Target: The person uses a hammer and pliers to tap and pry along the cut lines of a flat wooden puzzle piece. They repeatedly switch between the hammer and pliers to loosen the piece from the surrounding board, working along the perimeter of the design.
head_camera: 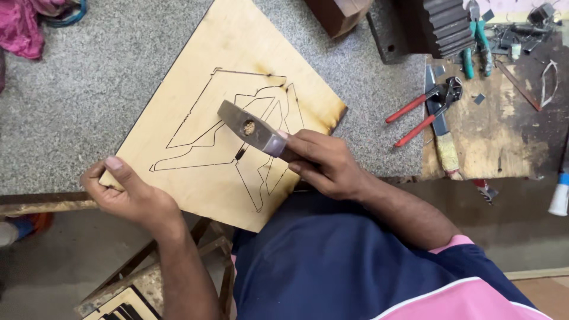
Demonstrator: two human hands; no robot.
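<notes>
Underneath everything lies the grey stone slab (118, 77), and on it my plywood board (237, 53) sits turned like a diamond, dark slots cut through it in an angular outline. My left hand (127, 192) pinches the board's near-left corner, thumb on top. My right hand (323, 163) is wrapped tight around the hammer (252, 128) just below its steel head, which hovers over the slots. To the right, a scarred wooden bench (492, 136) carries red-handled pliers (424, 109) and green-handled pliers (477, 44) among metal scraps.
</notes>
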